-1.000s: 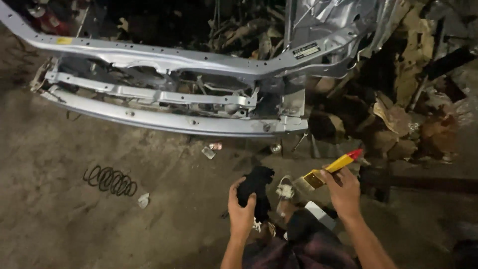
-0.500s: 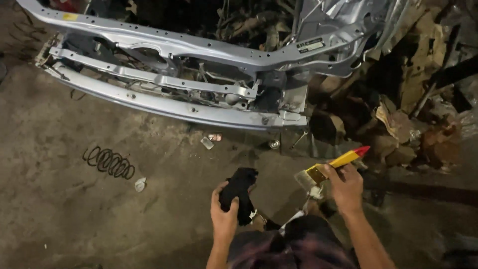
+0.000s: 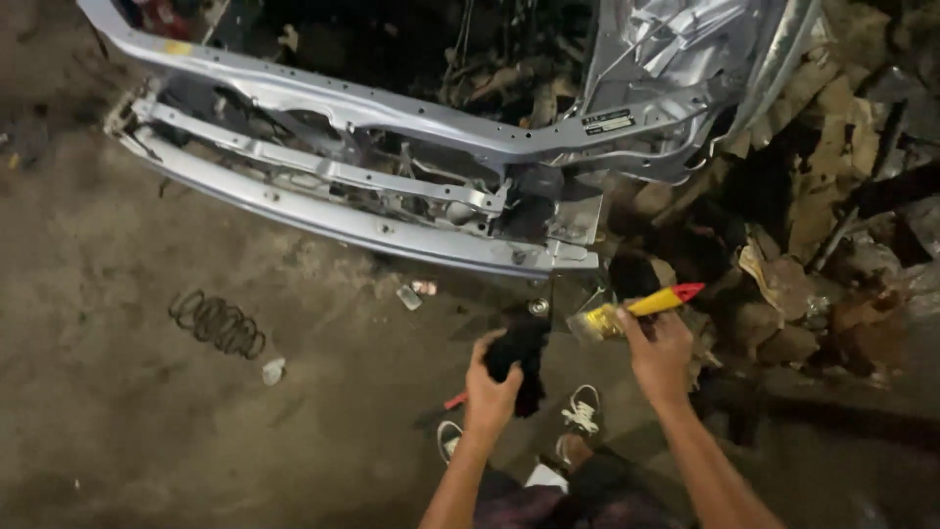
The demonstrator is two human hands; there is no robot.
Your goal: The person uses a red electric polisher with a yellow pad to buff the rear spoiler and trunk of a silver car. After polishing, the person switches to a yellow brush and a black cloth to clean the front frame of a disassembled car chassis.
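Left grip (image 3: 493,387) wraps one black cloth (image 3: 519,360); right grip (image 3: 658,351) pinches one yellow-handled brush (image 3: 634,310), bristles toward nine o'clock. Both forearms reach up toward one silver car frame (image 3: 392,157) at twelve o'clock; one coil spring (image 3: 217,323) lies at nine o'clock on the floor.

Black cloth (image 3: 517,364); yellow-handled brush (image 3: 636,308), red tip; silver car frame (image 3: 392,167); dark, possibly rusty, coil spring (image 3: 217,322).

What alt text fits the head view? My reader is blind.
A person's left hand holds a black cloth and the right hand a yellow-handled brush, above a dirt floor beside a stripped silver car front frame; a coil spring lies nearby.
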